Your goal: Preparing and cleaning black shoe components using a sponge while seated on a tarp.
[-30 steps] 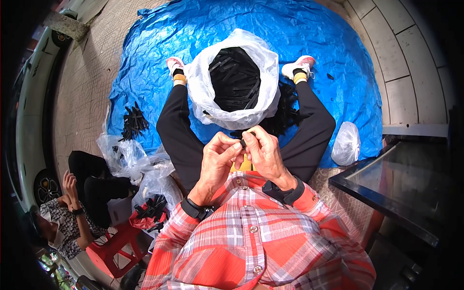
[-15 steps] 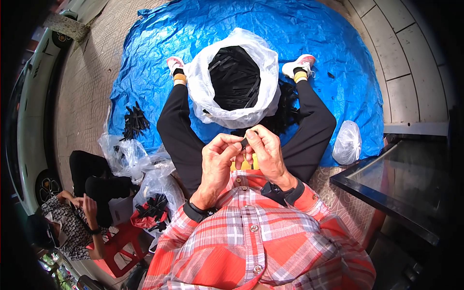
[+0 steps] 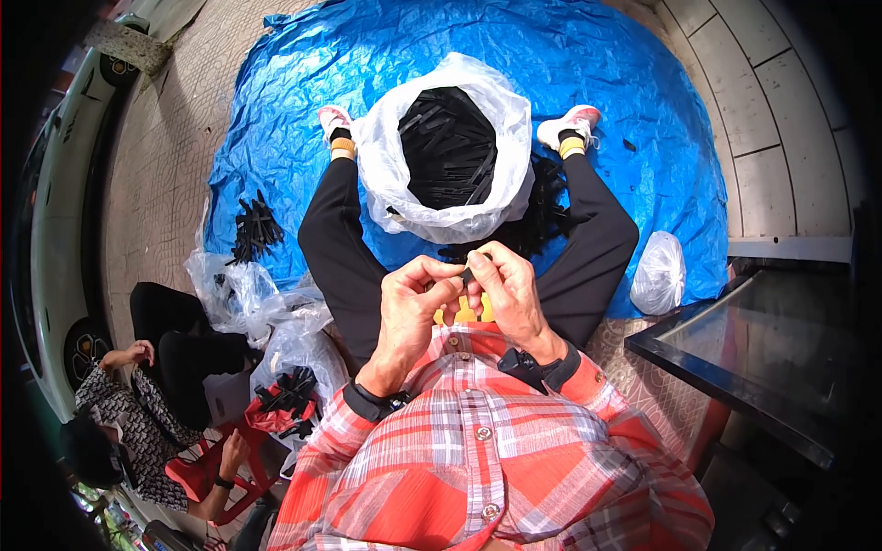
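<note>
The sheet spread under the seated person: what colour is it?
Blue; the sheet shows best in the head view.

Both hands were raised together right in front of the chest, left hand (image 3: 415, 303) curled with fingers pinched shut, right hand (image 3: 511, 296) pressed up against it, fingertips met in the middle, wrists bent inward

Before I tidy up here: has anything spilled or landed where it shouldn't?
Yes. Loose black strips lie on the blue tarp beside the white bag, not in it, and a second heap sits by the tarp's left edge. Both hands pinch one small black piece.
</note>
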### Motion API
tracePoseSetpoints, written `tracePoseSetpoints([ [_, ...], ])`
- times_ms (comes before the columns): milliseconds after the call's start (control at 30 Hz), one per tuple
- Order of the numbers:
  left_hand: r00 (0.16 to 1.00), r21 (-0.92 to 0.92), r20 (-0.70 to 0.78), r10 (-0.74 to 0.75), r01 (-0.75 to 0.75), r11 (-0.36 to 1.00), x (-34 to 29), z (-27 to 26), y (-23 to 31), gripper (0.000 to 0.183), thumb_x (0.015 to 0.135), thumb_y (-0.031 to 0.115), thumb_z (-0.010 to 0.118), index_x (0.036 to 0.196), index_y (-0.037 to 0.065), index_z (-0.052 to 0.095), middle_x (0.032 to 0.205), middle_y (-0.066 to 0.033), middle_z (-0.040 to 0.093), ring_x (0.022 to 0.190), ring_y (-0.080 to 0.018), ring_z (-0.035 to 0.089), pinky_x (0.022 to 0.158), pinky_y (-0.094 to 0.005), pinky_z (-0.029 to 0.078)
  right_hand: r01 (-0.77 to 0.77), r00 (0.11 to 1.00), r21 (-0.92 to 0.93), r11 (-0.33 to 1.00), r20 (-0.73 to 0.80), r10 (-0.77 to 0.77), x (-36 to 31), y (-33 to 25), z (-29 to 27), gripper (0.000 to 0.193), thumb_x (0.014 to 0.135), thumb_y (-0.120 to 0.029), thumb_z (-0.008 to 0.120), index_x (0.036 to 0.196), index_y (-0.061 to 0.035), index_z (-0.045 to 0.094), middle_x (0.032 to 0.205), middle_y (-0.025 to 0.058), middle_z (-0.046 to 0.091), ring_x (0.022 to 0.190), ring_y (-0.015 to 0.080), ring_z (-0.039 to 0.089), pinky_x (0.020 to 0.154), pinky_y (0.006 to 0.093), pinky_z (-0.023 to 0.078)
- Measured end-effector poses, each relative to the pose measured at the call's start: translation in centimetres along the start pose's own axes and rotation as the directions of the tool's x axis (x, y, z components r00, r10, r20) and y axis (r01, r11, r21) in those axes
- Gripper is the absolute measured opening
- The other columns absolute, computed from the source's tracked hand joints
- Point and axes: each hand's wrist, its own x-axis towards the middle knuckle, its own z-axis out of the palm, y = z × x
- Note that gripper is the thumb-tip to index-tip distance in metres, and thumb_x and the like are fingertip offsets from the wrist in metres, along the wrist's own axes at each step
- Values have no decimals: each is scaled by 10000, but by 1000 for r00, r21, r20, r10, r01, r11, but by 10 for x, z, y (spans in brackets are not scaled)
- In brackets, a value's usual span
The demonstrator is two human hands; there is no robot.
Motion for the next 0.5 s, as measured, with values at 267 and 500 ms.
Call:
tracePoseSetpoints([
  [267, 989, 208, -39, 142, -131, 969, 0, -2, -10, 114, 806, -6, 594, 917, -20, 614, 649, 9, 549, 526, -33, 487, 463, -175, 395, 622, 673, -744, 243, 350, -652, -5, -2, 2, 103, 723, 8, 626, 790, 43, 555, 665, 128, 519, 567, 264, 540, 477, 318, 440],
  [500, 989, 28, 77, 127, -130, 991, 7, -15, -10, 213, 819, -6, 586, 1031, -23, 605, 821, -63, 618, 644, -91, 554, 601, -207, 460, 668, 639, -722, 178, 436, -634, -5, -19, -11, 248, 677, -76, 677, 875, 32, 575, 810, 117, 527, 773, 266, 522, 666, 368, 435],
])
